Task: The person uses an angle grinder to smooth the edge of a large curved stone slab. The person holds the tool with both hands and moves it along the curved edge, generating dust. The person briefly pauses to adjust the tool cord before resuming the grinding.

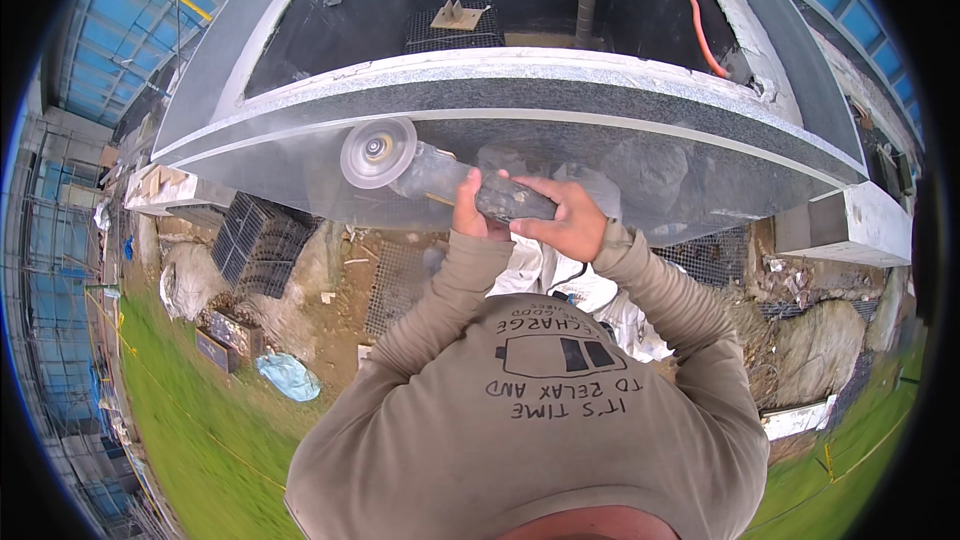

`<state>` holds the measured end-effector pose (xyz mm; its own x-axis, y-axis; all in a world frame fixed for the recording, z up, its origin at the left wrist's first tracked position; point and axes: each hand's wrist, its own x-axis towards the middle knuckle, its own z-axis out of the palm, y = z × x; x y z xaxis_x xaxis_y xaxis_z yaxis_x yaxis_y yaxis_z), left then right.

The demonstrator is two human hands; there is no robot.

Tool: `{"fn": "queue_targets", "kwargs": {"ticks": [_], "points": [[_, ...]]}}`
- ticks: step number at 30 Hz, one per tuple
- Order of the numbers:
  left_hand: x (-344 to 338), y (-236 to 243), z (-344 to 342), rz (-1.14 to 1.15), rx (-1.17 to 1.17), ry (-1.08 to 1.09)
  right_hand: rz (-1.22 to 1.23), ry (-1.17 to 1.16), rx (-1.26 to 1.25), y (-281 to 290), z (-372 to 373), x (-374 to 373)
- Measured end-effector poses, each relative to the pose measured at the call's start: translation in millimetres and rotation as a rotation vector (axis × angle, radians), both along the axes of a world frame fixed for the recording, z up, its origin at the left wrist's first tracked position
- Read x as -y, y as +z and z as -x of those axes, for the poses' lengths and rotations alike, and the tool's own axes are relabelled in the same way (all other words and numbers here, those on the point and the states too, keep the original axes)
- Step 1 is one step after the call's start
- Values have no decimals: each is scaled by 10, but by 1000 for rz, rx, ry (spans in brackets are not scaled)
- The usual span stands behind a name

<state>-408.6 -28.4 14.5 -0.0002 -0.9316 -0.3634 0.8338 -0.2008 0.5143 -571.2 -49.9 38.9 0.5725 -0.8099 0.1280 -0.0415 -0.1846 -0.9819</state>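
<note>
While both bare hands hold it out in front of the chest, the dusty, dark-grey, barrel-bodied angle grinder point(513, 200) sits just left of centre, against a long, dark-grey, smooth-faced stone-like panel point(300, 180). The left hand point(470, 206) has its grip closed around the forward part of the body; the right hand point(574, 224) wraps the rear, thumb below and fingers over the top — neither grip shows slack, though some fingertips are hidden. At the tool's far end, the round, pale-grey, flat disc point(378, 152) overlaps a thin, whitish line point(600, 127) along the panel's upper edge; whether the rim bites there cannot be made out. A grey haze over the panel suggests the disc is spinning and that the grinding is under way rather than finished. The line runs on both sides of the disc, looking much alike, so how much of the edge is done and how much is left cannot be told. Below hang folds of crumpled white sheeting point(597, 290), near a black, box-shaped mesh stack point(258, 246).
</note>
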Motion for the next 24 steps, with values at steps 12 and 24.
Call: {"fn": "queue_targets", "kwargs": {"ticks": [12, 24], "points": [[88, -20, -181, -21, 25, 53, 8, -5, -31, -44, -186, 132], [151, 96, -340, 38, 116, 123, -121, 41, -33, 18, -396, 218]]}}
